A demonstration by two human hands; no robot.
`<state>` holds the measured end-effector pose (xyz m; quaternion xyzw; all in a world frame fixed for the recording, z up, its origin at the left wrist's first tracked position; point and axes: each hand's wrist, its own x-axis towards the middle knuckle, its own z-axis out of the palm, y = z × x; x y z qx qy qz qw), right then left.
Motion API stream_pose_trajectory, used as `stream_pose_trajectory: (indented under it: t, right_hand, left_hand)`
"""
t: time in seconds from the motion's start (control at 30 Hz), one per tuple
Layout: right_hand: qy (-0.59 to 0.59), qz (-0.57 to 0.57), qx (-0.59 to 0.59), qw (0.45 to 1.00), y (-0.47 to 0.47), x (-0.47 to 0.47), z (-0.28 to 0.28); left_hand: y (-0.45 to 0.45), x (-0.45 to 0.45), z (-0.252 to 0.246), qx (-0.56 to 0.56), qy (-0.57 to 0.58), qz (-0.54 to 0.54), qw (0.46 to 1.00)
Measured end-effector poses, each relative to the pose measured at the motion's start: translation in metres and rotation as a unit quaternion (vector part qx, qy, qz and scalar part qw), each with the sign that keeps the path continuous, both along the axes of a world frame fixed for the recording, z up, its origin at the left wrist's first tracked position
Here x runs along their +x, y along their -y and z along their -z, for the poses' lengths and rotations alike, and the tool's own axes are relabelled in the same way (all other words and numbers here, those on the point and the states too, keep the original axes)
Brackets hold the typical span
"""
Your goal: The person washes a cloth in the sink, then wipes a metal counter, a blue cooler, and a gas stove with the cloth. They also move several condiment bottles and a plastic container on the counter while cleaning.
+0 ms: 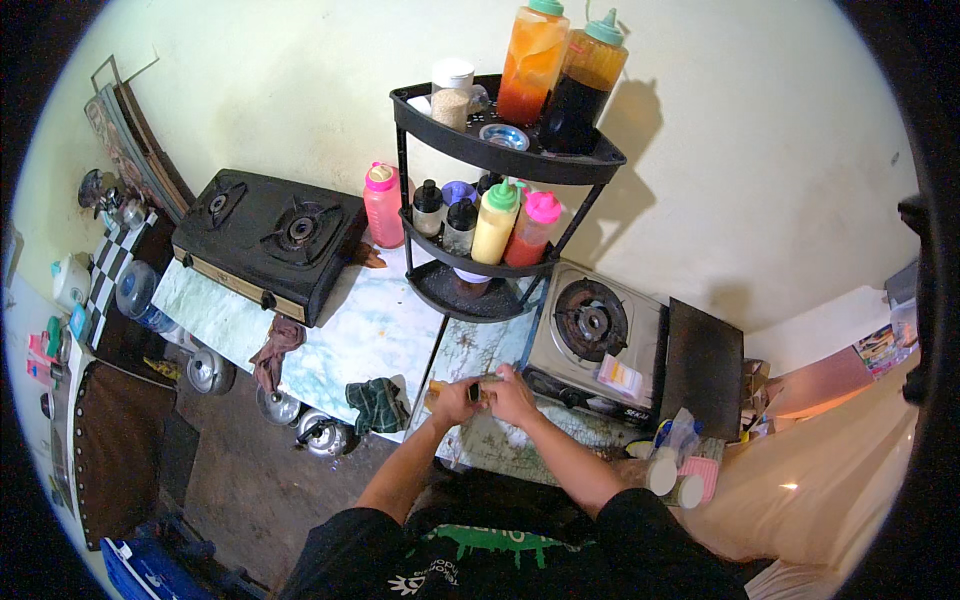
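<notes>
My left hand [454, 403] is closed around a small yellowish container [433, 393] with a dark part near my fingers, possibly its cap. From the other side, the fingers of my right hand [513, 397] meet it at that dark end. My fingers hide most of the container, so its exact kind cannot be told. Both hands are over the front of the marbled countertop [480, 352]. Left of them, a dark green checked cloth [377, 406] hangs over the counter edge. To the right is a steel single-burner gas stove [559, 360] with a small labelled packet [619, 376] on it.
A black corner rack [510, 166] behind my hands carries sauce bottles [531, 67] and seasoning jars. Further left are a pink bottle [384, 206], a black two-burner stove [270, 232] and a brown cloth [278, 351]. Pot lids [324, 435] are below the counter edge. White-lidded jars [661, 476] are at right.
</notes>
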<state>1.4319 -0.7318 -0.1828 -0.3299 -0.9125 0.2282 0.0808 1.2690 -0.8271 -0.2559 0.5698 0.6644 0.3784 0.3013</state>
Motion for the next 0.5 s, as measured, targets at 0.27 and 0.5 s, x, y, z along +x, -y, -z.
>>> stream_pose_trajectory:
  t: [0.27,0.5]
  right_hand:
    - [0.069,-0.05,0.005,0.996,0.022,0.088,-0.014]
    - [0.193,-0.063,0.067,0.977,0.024,0.151,-0.019]
  left_hand:
    - [0.005,0.065,-0.017,-0.056,0.023,0.087,0.994]
    - [-0.009,0.136,-0.008,-0.057,-0.106,0.167,0.979]
